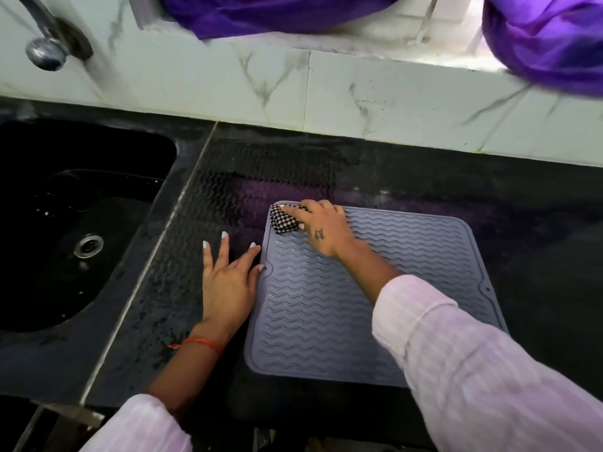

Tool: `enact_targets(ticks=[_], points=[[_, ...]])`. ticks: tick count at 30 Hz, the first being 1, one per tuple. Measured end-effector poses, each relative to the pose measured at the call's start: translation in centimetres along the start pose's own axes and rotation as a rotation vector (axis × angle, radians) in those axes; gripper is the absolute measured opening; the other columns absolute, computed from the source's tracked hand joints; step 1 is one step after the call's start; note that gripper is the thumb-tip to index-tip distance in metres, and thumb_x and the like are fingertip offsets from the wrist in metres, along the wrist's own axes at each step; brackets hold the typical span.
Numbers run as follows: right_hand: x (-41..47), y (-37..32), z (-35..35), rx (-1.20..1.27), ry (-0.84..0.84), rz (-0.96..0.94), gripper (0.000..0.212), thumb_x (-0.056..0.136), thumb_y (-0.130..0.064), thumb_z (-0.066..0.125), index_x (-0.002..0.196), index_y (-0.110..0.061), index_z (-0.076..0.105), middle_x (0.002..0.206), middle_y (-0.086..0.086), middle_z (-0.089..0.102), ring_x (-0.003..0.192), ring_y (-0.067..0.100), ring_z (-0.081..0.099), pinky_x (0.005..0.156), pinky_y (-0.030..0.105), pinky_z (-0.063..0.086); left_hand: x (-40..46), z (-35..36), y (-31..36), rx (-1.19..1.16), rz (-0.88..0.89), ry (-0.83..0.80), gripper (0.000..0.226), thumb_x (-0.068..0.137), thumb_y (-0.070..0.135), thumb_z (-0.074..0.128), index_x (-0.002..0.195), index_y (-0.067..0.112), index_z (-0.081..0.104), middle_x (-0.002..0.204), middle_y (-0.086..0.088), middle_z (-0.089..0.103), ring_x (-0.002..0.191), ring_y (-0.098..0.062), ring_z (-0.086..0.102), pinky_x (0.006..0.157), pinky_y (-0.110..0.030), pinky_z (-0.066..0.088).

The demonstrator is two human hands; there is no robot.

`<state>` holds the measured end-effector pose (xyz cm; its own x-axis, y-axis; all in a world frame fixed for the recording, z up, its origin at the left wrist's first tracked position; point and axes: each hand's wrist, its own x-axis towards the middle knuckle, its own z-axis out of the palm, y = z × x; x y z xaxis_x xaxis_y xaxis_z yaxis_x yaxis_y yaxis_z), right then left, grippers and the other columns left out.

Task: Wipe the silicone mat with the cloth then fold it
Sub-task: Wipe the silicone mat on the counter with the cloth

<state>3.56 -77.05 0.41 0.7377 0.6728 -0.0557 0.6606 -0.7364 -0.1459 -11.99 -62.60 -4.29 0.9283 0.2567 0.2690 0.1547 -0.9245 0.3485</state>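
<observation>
**Wiping under way at the mat's far corner**

Pale sleeves frame the near edge of the view as a person works at a dark counter [538, 223]. Between them lies the mat [342, 305], grey, ribbed in waves, flat on the counter with its near edge close to the counter's front.

On the near left, the left hand [226, 285] rests flat on the counter just beside the mat's left edge, fingers straight and spread, holding nothing; its thumb tip meets the rim.

Farther out, the right hand [321, 228] reaches across the mat and presses a bunched checked cloth [284, 218] onto the far left corner, fingers curled over the wad.

Left of the counter sits a black sink [65, 223]. Beyond it a tap [45, 44] juts from the marble-look wall, and purple fabric [548, 37] hangs along the sill above.

By the look of it, the wiping step is in hand and folding has not begun. Most of the ribbed face remains to be covered, so the next move likely calls for drawing the cloth along the ribs while the flat hand steadies the edge against sliding.
</observation>
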Motion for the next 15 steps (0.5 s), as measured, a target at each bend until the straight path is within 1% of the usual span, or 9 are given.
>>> enact_targets(ticks=[1,3,5,7,9,13,15], points=[[-0.1,0.0,-0.6,-0.002,0.008,-0.002,0.068,0.091,-0.009,0.048,0.144,-0.042,0.023,0.146,0.001,0.035,0.125,0.027,0.036,0.103,0.044,0.029,0.0,0.0,0.0,0.003,-0.002,-0.003,0.049,0.093,0.042,0.034,0.125,0.014,0.058,0.111,-0.002,0.070,0.139,-0.036,0.025,0.116,-0.046,-0.006],[-1.4,-0.5,-0.5,-0.002,0.089,0.009,0.072,0.089,-0.009,0.051,0.145,-0.042,0.021,0.145,0.001,0.036,0.124,0.027,0.038,0.101,0.043,0.030,0.0,0.0,-0.1,0.000,-0.007,-0.002,0.050,0.093,0.043,0.033,0.125,0.014,0.058,0.111,-0.001,0.069,0.140,-0.036,0.024,0.116,-0.045,-0.008],[-3.5,-1.5,1.4,0.006,0.163,-0.006,0.076,0.086,-0.007,0.052,0.145,-0.043,0.021,0.146,0.002,0.035,0.127,0.027,0.035,0.105,0.044,0.024,0.0,0.0,0.0,-0.004,-0.008,0.006,0.049,0.093,0.042,0.034,0.125,0.014,0.058,0.109,-0.002,0.070,0.140,-0.036,0.025,0.116,-0.044,-0.008],[-4.9,-2.1,3.5,0.018,0.208,-0.015,0.078,0.081,-0.005,0.052,0.144,-0.042,0.025,0.146,0.002,0.035,0.130,0.027,0.032,0.110,0.046,0.015,0.0,0.1,0.0,-0.005,-0.005,0.007,0.049,0.093,0.042,0.034,0.125,0.014,0.058,0.107,-0.004,0.071,0.139,-0.036,0.026,0.116,-0.044,-0.007],[-4.6,-1.7,3.7,0.028,0.199,-0.013,0.077,0.080,-0.006,0.053,0.143,-0.042,0.026,0.146,0.001,0.035,0.129,0.027,0.032,0.111,0.046,0.014,0.0,0.1,0.0,0.003,-0.007,0.006,0.050,0.093,0.042,0.033,0.126,0.014,0.058,0.106,-0.003,0.071,0.140,-0.035,0.025,0.116,-0.044,-0.008],[-3.6,-1.3,1.3,0.070,0.061,-0.025,0.067,0.091,-0.010,0.048,0.143,-0.045,0.025,0.147,-0.003,0.033,0.128,0.024,0.031,0.107,0.042,0.018,-0.1,-0.3,0.4,-0.006,-0.007,0.020,0.050,0.092,0.041,0.034,0.123,0.012,0.061,0.102,-0.012,0.071,0.138,-0.038,0.028,0.115,-0.043,-0.006],[-4.1,-1.7,0.6,0.107,0.088,0.019,0.065,0.092,-0.010,0.048,0.142,-0.045,0.027,0.145,-0.002,0.036,0.126,0.024,0.033,0.105,0.041,0.022,-0.1,-0.5,0.5,-0.008,-0.002,0.026,0.049,0.092,0.039,0.035,0.121,0.011,0.062,0.101,-0.016,0.071,0.136,-0.040,0.030,0.114,-0.043,-0.005]])
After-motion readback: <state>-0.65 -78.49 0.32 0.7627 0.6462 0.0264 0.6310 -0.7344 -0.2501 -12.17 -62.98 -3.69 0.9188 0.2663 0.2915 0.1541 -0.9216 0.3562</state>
